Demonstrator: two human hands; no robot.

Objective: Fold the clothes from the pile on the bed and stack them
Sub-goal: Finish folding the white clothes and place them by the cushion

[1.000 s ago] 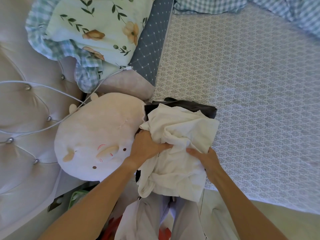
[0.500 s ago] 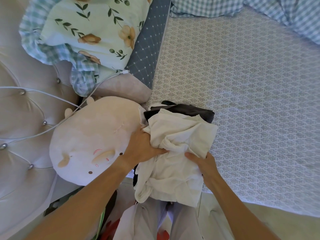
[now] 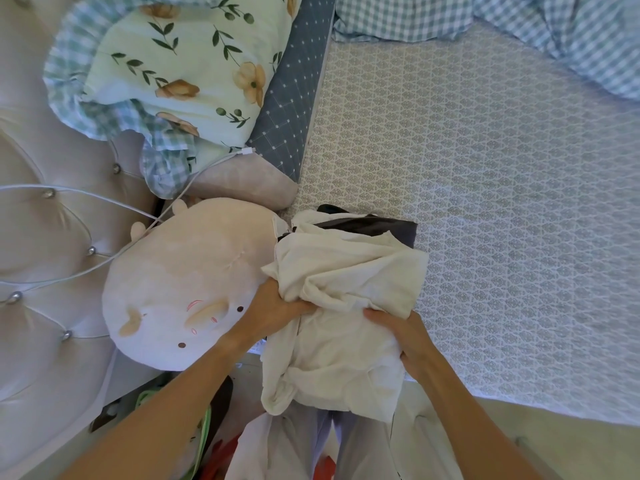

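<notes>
Gripping a crumpled white garment point(image 3: 343, 306) from both sides, the hands work at the near edge of the bed point(image 3: 502, 202), close to its headboard corner. The left hand point(image 3: 273, 310) has its fingers curled into a bunch of cloth on the garment's left side; the right hand point(image 3: 401, 334) clutches the right side, fingers tucked into the folds. Holding it at two points like this probably lets the person lift it free of the pile and shake it out flat before folding. The garment's lower part hangs over the bed's edge, in front of the person's legs.

Under the white garment lies a dark garment point(image 3: 374, 225), only its far edge showing; it appears to be the rest of the pile. No folded stack is in view, so the task looks early.

The bed wears a grey-patterned sheet, and its wide middle would serve well for spreading cloth. A round plush toy point(image 3: 180, 282) sits just left of the garments, touching them. Behind it a floral pillow point(image 3: 187, 71) leans toward the tufted headboard point(image 3: 45, 237), with a white cable point(image 3: 104, 199) trailing across. A checked blanket point(image 3: 554, 26) lies along the far edge.
</notes>
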